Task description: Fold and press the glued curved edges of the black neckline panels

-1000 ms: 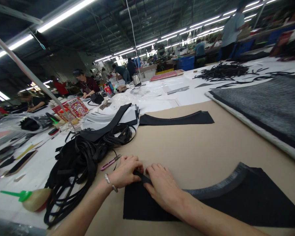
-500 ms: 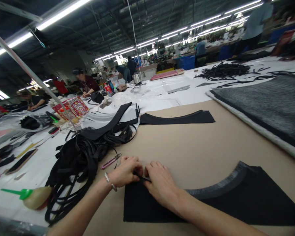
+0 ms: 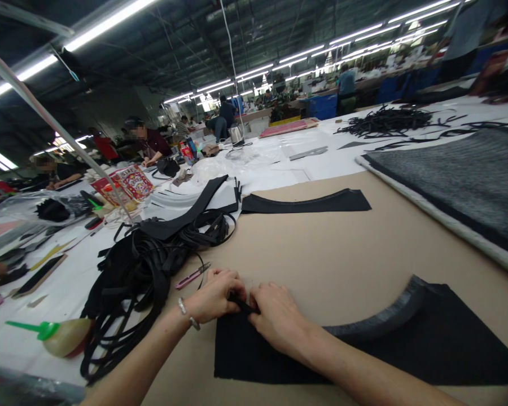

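Note:
A black fabric piece (image 3: 389, 355) with a curved, greyish edge strip (image 3: 376, 327) lies flat on the tan sheet (image 3: 317, 248). At the piece's upper left corner, my left hand (image 3: 220, 294) pinches its black edge. Close beside it, my right hand (image 3: 275, 316) has its fingers curled and closed on the same edge; the fabric between the two hands is slightly raised. A bracelet circles my left wrist. Pink-handled thread snips (image 3: 192, 276) rest just left of my left hand. My fingers partly cover the edge they hold.
Left of my forearm sprawls a tangle of black strips (image 3: 139, 270). A glue bottle with a green nozzle (image 3: 63, 335) lies at lower left. Another curved black piece (image 3: 309, 202) sits farther back. Grey-black fabric layers (image 3: 457, 180) cover the right side. Co-workers (image 3: 146, 141) are at tables beyond.
My hands stay almost in place, still on the fabric edge. The view has shifted slightly. A co-worker's hand has come farther into view at the left edge.

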Tool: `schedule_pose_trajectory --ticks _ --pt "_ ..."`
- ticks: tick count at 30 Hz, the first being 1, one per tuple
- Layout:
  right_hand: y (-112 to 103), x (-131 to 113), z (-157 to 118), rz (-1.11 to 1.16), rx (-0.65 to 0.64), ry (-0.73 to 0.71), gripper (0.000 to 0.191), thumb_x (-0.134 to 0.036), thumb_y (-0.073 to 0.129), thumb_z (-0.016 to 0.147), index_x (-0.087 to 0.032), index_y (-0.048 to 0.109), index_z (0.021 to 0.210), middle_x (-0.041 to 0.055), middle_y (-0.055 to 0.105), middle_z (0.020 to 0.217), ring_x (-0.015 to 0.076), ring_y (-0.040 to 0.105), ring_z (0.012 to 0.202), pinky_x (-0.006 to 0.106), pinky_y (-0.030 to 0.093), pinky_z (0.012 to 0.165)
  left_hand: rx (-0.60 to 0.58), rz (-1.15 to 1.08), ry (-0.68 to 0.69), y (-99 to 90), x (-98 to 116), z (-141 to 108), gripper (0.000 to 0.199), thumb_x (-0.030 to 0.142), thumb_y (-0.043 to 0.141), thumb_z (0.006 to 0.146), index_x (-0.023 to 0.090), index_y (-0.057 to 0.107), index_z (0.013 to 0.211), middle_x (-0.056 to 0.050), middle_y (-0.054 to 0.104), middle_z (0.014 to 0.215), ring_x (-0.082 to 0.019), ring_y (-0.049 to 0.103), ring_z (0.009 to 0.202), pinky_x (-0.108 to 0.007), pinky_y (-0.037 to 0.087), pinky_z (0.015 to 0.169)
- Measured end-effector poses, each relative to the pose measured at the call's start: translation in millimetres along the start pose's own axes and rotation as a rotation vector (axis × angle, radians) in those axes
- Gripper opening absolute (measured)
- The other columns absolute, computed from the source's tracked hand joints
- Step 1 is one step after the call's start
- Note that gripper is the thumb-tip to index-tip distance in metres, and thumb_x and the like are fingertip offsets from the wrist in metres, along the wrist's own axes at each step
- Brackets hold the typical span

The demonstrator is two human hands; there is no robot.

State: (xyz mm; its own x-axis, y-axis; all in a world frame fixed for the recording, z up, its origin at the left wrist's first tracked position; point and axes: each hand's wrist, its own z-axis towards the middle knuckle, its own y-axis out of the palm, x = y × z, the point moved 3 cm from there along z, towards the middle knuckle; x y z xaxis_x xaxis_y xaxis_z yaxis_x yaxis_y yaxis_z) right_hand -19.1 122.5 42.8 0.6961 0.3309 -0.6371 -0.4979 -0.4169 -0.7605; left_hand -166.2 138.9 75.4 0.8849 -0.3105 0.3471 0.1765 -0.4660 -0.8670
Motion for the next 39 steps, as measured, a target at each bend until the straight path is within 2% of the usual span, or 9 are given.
schedule_pose_trajectory --ticks 3,6,15,23,27,34,39 --pt "-3.1 0.3 -1.4 0.028 -0.003 -0.011 0.015 -0.016 0.059 0.075 -0.018 0.067 0.088 0.005 0.067 0.081 0.0213 0.062 0.081 0.028 0.038 0.067 0.006 -0.028 0.023 1.5 2.3 -0.1 0.014 0.018 0.068 0.071 0.025 0.064 0.083 0.005 0.062 0.092 -0.016 0.052 0.099 -0.036 0.022 0.094" --pt "-4.2 1.4 -3.2 0.041 0.018 -0.022 0.017 -0.015 0.058 0.076 -0.018 0.066 0.091 0.0042 0.068 0.081 0.0201 0.063 0.078 0.027 0.037 0.064 0.022 -0.049 0.037 3.2 2.9 0.2 0.009 0.02 0.064 0.076 0.025 0.065 0.084 0.006 0.066 0.09 -0.015 0.055 0.097 -0.035 0.023 0.094" --pt "4.8 1.5 -14.0 0.037 0.124 -0.048 0.02 -0.009 0.051 0.083 -0.016 0.063 0.097 0.0054 0.063 0.096 0.0204 0.057 0.089 0.029 0.041 0.077 0.139 -0.01 0.08 6.1 1.8 -3.2 0.01 0.02 0.061 0.081 0.026 0.068 0.082 0.003 0.065 0.09 -0.015 0.054 0.096 -0.036 0.025 0.094" --pt "16.3 5.8 -21.6 0.037 0.178 -0.132 0.03 0.001 0.043 0.083 -0.017 0.063 0.096 0.0057 0.057 0.097 0.0191 0.052 0.092 0.026 0.042 0.082 0.182 0.144 0.21 7.9 4.7 -10.3 0.019 0.018 0.056 0.086 0.031 0.068 0.089 0.004 0.066 0.091 -0.015 0.052 0.099 -0.043 0.016 0.102" --pt "23.5 7.7 -24.4 -0.024 0.185 -0.209 0.03 0.002 0.043 0.084 -0.015 0.064 0.094 0.0064 0.056 0.096 0.0199 0.05 0.092 0.028 0.042 0.083 0.213 0.346 0.316 12.8 6.4 -20.3 0.029 0.014 0.044 0.09 0.032 0.064 0.1 0.004 0.065 0.097 -0.015 0.049 0.105 -0.047 0.009 0.105" --pt "31.1 7.5 -27.7 -0.195 0.203 -0.283 0.033 0.005 0.047 0.081 -0.012 0.064 0.104 0.007 0.056 0.099 0.0218 0.049 0.092 0.032 0.042 0.084 0.377 0.463 0.305 20.8 1.4 -33.7 0.037 0.013 0.04 0.091 0.038 0.06 0.109 0.0 0.059 0.111 -0.017 0.044 0.115 -0.048 0.009 0.106" --pt "35.6 7.6 -29.3 -0.323 0.325 -0.361 0.034 0.001 0.054 0.079 -0.008 0.062 0.111 0.0091 0.057 0.098 0.023 0.05 0.088 0.035 0.042 0.083 0.467 0.49 0.31 26.0 2.9 -36.1 0.038 0.012 0.042 0.09 0.038 0.061 0.109 0.0 0.058 0.111 -0.016 0.043 0.115 -0.046 0.009 0.107"
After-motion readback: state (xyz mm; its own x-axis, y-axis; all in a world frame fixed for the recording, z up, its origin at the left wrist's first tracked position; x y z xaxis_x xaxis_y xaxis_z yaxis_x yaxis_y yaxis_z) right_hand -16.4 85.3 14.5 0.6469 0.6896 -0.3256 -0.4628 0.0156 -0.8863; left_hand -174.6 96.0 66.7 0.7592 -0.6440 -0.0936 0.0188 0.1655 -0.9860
